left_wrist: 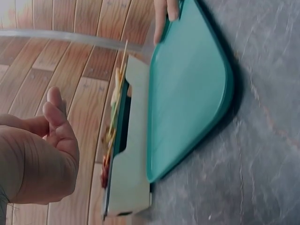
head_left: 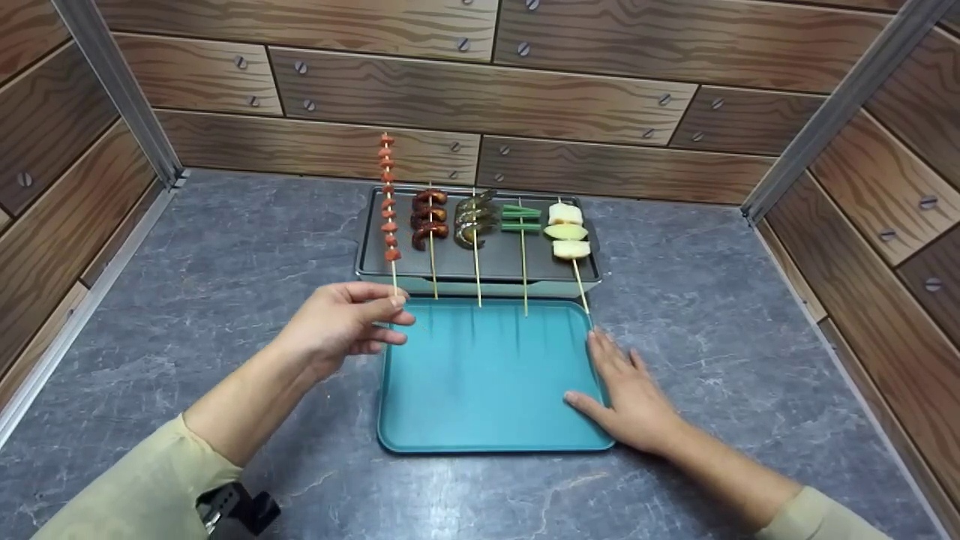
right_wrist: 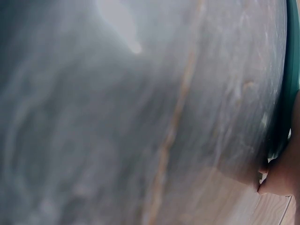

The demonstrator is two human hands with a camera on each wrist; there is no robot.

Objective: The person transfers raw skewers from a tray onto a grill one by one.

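Note:
My left hand (head_left: 349, 322) pinches the bare lower end of a skewer (head_left: 388, 199) threaded with small red pieces, held upright at the left end of a dark grill plate (head_left: 397, 264). In the left wrist view, the left hand (left_wrist: 49, 150) shows curled fingers beside the grill, its skewer hidden. My right hand (head_left: 630, 397) rests with straight fingers on the right rim of a teal tray (head_left: 487, 382). Its fingertips are right by the handle end of a skewer of white and pale green pieces (head_left: 566, 232). Only part of the right hand (right_wrist: 281, 176) shows in the right wrist view.
On the grill also lie a skewer of glazed reddish-brown pieces (head_left: 429, 217), one of grey shrimp (head_left: 475, 221) and one of green stalks (head_left: 521, 219). Their sticks overhang the front edge toward the tray. Wood-patterned walls (head_left: 480, 90) enclose the grey marbled table (head_left: 262, 247).

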